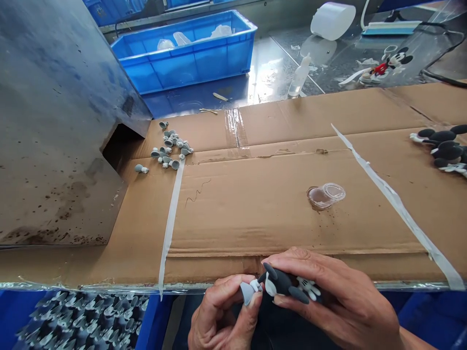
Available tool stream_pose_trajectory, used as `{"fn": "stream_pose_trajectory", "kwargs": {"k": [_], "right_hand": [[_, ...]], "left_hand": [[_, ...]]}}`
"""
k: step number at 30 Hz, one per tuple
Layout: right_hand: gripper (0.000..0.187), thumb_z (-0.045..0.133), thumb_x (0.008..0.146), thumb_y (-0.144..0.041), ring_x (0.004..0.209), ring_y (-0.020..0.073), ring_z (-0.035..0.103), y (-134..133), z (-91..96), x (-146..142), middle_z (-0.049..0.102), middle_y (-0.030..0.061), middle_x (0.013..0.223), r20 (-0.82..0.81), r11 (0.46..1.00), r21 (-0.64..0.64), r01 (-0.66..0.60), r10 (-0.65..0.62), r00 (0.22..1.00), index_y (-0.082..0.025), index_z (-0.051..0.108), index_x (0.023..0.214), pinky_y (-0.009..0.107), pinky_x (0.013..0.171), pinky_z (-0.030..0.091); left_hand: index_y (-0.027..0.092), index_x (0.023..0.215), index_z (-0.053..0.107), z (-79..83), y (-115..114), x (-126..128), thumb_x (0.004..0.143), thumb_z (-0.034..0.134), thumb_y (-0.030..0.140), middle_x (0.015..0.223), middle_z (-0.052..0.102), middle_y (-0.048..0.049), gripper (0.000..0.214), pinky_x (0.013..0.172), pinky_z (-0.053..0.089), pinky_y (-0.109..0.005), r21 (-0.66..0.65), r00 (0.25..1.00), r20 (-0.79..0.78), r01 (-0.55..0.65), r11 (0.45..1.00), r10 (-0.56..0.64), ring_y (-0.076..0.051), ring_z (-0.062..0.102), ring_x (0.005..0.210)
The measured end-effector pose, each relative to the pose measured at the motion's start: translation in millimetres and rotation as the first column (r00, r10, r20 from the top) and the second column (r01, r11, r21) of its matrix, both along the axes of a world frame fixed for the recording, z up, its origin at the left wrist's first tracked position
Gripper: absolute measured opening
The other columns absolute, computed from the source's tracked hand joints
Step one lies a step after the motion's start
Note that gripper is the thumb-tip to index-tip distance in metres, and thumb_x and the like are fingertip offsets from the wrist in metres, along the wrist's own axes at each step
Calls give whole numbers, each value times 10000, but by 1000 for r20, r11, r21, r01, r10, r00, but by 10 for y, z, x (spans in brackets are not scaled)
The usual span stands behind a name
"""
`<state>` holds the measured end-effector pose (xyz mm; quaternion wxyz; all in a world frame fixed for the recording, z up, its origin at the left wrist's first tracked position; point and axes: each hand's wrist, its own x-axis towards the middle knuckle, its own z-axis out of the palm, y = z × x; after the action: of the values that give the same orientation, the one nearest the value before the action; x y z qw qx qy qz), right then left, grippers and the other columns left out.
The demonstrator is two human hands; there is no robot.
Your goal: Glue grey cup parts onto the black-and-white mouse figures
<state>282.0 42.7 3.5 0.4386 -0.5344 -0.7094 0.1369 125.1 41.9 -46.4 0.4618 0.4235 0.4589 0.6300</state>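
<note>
The left hand [226, 318] pinches a pale grey plastic shoe [247, 293] — touching a black-and-white mouse figurine [280, 284] gripped in the right hand [333, 296].

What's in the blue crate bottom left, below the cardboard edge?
The blue plastic crate holds a dense heap of grey-and-black moulded figure parts, overlapping each other. They cover its floor and lower layers, and anything further in is hidden behind the cardboard sheet.
</note>
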Motion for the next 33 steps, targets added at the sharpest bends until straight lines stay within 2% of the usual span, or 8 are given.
{"fn": "stream_pose_trajectory", "kwargs": {"k": [5,9,14,18,26,33], "right_hand": [[157,682,996,-324,809,160,796,8,-13,3,821,22,931,-43,1000,-2,-25,25,999,-262,708,1137,156,764,633],[167,664,1011,-313,819,141,787,16,-23,12,813,21,940,-76,997,-17,-78,77,994,-250,687,1164,149,784,622],[173,607,1047,-297,887,104,770,19,-33,23,801,44,945,-98,991,10,-136,136,986,-173,676,1145,111,877,573],[168,615,1045,-280,930,96,761,20,-50,29,798,44,969,-94,989,12,-150,150,984,-167,663,1159,105,932,547],[183,627,1035,-264,926,113,765,11,-75,48,801,49,985,-88,985,20,-172,173,981,-184,656,1198,132,918,570],[196,662,1002,-177,906,136,768,-1,-78,52,801,58,984,-108,979,2,-203,202,973,-185,666,1198,171,868,605]], "left_hand": [[270,973,795,-4,10,-7,800,894,274,885,821,59,199,745,607,-113,10,1000,-6,23,1000,-23,-92,757,740],[262,984,792,-6,17,-6,804,889,244,885,818,58,205,736,612,-123,39,999,9,37,999,-37,-95,754,750],[241,994,787,-32,26,-15,813,881,228,904,818,57,205,759,608,-125,88,999,-20,40,995,-38,-93,753,771],[236,992,785,-74,28,-33,824,873,247,902,818,51,190,784,606,-139,122,997,-72,38,992,-30,-99,755,779],[245,994,789,-122,30,-47,825,872,246,901,817,54,188,763,612,-157,162,995,-99,40,986,-25,-105,749,774],[249,992,791,-123,47,-31,824,871,230,891,811,57,187,745,609,-174,176,995,-102,35,984,-18,-109,742,754]]}}
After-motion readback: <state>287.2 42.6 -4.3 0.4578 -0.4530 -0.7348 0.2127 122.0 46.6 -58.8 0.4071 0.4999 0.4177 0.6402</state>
